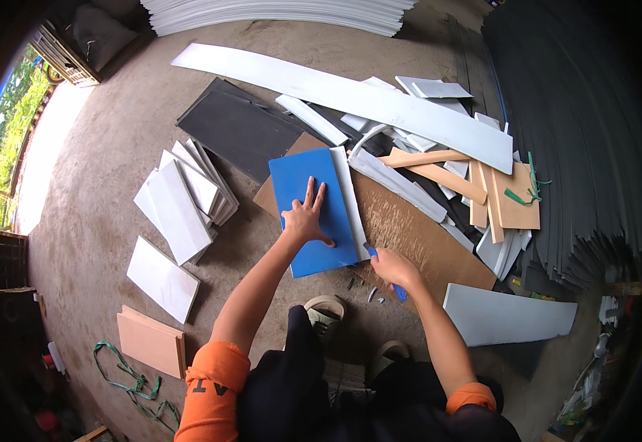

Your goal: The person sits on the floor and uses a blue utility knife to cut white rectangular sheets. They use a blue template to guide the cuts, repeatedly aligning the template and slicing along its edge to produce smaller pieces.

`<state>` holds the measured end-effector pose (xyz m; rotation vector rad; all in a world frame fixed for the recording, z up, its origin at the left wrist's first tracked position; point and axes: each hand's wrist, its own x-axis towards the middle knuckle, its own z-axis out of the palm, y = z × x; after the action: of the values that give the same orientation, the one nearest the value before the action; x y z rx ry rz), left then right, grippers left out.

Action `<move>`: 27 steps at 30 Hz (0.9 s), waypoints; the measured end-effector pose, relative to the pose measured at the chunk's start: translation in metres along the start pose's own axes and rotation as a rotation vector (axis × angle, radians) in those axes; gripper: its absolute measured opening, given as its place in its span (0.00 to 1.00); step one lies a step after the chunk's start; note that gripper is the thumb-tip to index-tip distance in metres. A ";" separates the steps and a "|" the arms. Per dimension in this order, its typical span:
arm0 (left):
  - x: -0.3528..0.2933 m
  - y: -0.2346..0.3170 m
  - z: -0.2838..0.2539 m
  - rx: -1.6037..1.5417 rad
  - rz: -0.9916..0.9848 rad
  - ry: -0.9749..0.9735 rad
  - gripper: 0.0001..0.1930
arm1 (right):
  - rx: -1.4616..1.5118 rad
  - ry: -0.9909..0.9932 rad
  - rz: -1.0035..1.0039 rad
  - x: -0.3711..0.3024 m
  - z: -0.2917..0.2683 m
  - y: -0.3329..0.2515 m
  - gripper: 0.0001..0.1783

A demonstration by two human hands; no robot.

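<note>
Spread left hand (306, 221) on blue panel (339, 210), knife (400, 293) in right hand (394, 267)

The blue panel lies on a white sheet (348, 199) that shows along its right edge, both on a scored brown board (402, 221) on the floor. The left hand presses on the panel's face, its fingers wide apart. The right hand is closed around the knife's blue handle, by the panel's lower right corner. To the left sit piled white boards (177, 206); nearer the person are peach boards (150, 342) and a tangled green strap (140, 387)
</note>
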<state>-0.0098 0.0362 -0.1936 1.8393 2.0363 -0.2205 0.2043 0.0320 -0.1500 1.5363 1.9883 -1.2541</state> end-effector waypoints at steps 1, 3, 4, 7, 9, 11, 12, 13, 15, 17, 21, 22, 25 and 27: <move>0.003 0.008 -0.001 0.002 0.027 0.030 0.71 | -0.052 0.224 -0.086 0.022 -0.016 0.002 0.17; 0.006 0.015 -0.001 -0.018 0.051 0.036 0.71 | -0.145 0.502 -0.171 0.064 -0.043 -0.013 0.17; 0.007 0.014 -0.002 -0.025 0.051 0.042 0.71 | -0.190 0.564 -0.181 0.084 -0.056 -0.035 0.17; 0.007 0.014 -0.002 -0.035 0.066 0.076 0.71 | -0.271 0.622 -0.165 0.142 -0.064 -0.063 0.16; 0.005 0.009 0.000 -0.055 0.066 0.096 0.71 | -0.274 0.584 -0.171 0.168 -0.061 -0.079 0.16; 0.006 0.014 -0.001 -0.047 0.081 0.118 0.70 | -0.276 0.587 -0.150 0.192 -0.063 -0.071 0.17; 0.006 0.015 0.000 -0.046 0.084 0.118 0.70 | -0.291 0.578 -0.146 0.200 -0.062 -0.070 0.18; 0.005 0.012 0.003 -0.020 0.070 0.144 0.70 | -0.242 0.492 -0.102 0.200 -0.061 -0.077 0.17; 0.003 0.009 0.001 -0.049 0.063 0.115 0.70 | -0.168 0.273 0.010 0.196 -0.076 -0.092 0.15; 0.001 0.007 0.003 -0.064 0.055 0.102 0.70 | -0.168 0.148 0.076 0.184 -0.077 -0.106 0.13; 0.008 0.016 0.000 -0.064 0.033 0.038 0.71 | -0.167 0.086 0.209 0.158 -0.056 -0.080 0.15; 0.009 0.021 -0.001 -0.061 0.037 0.040 0.71 | -0.168 0.115 0.234 0.151 -0.044 -0.063 0.17; 0.009 0.016 0.001 -0.077 0.013 0.019 0.71 | -0.108 0.156 0.159 0.100 -0.003 -0.035 0.19; 0.006 0.012 0.001 -0.049 -0.017 0.002 0.72 | -0.090 0.217 0.082 0.059 0.033 -0.011 0.18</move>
<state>0.0017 0.0431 -0.1954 1.7946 2.0412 -0.1717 0.1649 0.0414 -0.2051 1.7539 2.0571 -0.9881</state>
